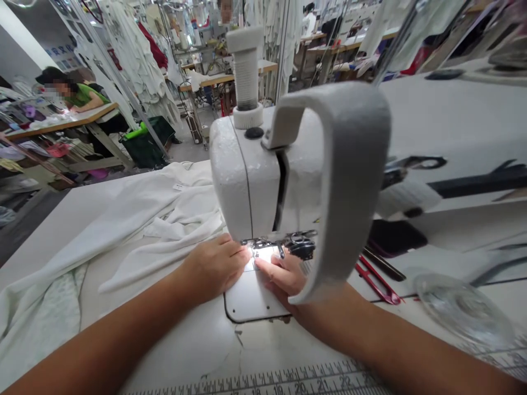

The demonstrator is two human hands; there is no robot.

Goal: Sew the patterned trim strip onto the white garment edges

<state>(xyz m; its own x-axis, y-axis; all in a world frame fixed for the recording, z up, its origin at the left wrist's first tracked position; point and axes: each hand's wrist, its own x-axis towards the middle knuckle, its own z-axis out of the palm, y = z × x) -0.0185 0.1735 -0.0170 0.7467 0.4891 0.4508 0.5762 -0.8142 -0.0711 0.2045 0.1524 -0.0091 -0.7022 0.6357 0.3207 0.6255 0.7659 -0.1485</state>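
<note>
A white sewing machine (230, 181) stands in front of me, its lamp lighting the metal plate (251, 299) under the needle area. My left hand (216, 264) is closed at the left of the presser foot, fingertips pressed together at the bright spot. From the right, partly behind the machine's curved grey-white guard (349, 164), my right hand (288, 271) reaches in with fingers bent together, fingertips close to the left ones. Whatever lies between the fingers is too small and overexposed to name. White cloth (173, 214) spreads in folds on the table left of the machine head.
Right of the machine lie red thread snips (377, 280), a dark phone-like slab (397, 237) and a clear round dish (461, 307). A ruler scale (288, 381) runs along the front edge. Another person (84, 96) works at a table at far left, among hanging garments (135, 60).
</note>
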